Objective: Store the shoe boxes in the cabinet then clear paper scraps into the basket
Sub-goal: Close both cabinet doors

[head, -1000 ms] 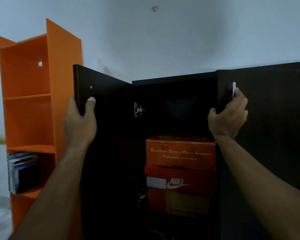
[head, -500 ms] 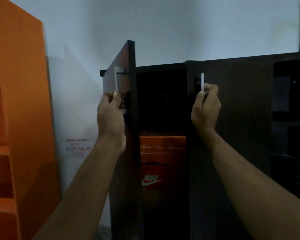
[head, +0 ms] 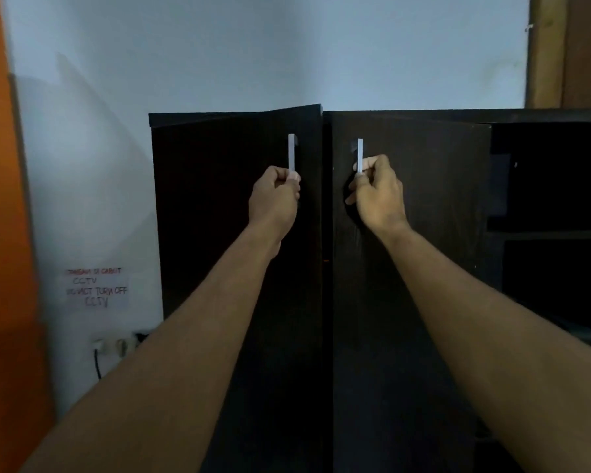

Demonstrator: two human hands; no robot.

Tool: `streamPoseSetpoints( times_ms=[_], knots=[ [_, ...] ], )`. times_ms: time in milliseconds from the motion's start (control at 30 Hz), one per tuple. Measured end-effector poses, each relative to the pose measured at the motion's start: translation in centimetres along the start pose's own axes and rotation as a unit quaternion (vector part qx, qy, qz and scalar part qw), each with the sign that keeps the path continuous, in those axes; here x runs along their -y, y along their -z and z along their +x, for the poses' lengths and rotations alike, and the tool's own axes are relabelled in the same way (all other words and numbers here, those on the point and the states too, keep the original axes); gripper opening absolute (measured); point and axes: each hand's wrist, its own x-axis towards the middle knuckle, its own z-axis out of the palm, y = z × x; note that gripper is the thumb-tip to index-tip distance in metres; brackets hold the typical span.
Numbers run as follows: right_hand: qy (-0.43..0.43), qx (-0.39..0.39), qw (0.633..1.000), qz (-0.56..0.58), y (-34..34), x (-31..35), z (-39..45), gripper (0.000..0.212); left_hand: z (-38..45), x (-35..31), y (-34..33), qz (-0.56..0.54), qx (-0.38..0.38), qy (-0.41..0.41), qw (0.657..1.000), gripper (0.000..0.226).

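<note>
The dark cabinet (head: 219, 302) fills the middle of the view, its two doors almost together with a thin dark gap between them. My left hand (head: 274, 196) grips the lower end of the left door's pale handle (head: 291, 151). My right hand (head: 377, 194) pinches the bottom of the right door's pale handle (head: 360, 153). The shoe boxes are hidden behind the doors, apart from a tiny orange sliver (head: 325, 260) in the gap. No paper scraps or basket are in view.
An orange shelf unit (head: 0, 233) stands at the far left. A handwritten CCTV note (head: 96, 288) and a wall socket with a cable (head: 116, 346) sit on the white wall between. Dark open shelves (head: 553, 216) lie to the right, a wooden frame (head: 567, 49) above them.
Both doors have swung inward from wide open to nearly together. My left hand moved from the door's edge to its handle. The orange shoe boxes are now covered.
</note>
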Motion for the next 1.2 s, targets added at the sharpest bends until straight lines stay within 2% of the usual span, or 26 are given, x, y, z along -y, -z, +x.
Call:
streamPoseSetpoints(
  times_ms=[233,400,600,700,800,900,967,1067,1200],
  knots=[
    [-0.053,0.028,0.998,0.011,-1.4,-0.9,1.4,0.011,4.8,2.6,-2.0,0.049,0.021,0.056,0.997,0.017],
    [-0.05,0.018,0.999,0.0,-3.3,-2.3,2.2,0.009,6.5,4.6,-3.4,0.072,-0.002,0.032,0.997,0.019],
    [-0.023,-0.015,0.999,-0.042,-5.0,-4.2,2.7,0.012,7.3,5.9,-4.1,0.118,-0.03,-0.006,0.993,0.011],
    [-0.038,-0.028,0.999,0.005,-4.3,-3.7,2.1,0.018,7.2,5.6,-3.7,0.101,-0.021,-0.004,0.995,0.009],
    [-0.093,-0.062,0.991,0.076,-3.9,-3.0,1.1,0.021,6.7,5.6,-2.3,0.056,0.016,0.011,0.998,0.017],
    [-0.179,-0.139,0.96,0.165,-3.7,-3.3,-0.2,0.019,5.0,6.4,-1.1,-0.029,0.07,0.019,0.997,0.037],
    [-0.224,-0.163,0.939,0.202,-3.6,-4.3,-1.9,0.018,3.2,7.8,-0.5,-0.042,0.064,0.01,0.997,0.038],
    [-0.231,-0.135,0.955,0.127,-3.3,-6.5,-7.1,0.014,-0.6,11.7,0.0,0.041,0.069,-0.012,0.997,0.03],
    [-0.21,-0.033,0.977,0.029,-2.7,-10.9,-17.1,0.015,-8.1,19.3,1.4,0.135,0.143,-0.021,0.98,0.028]
  ],
)
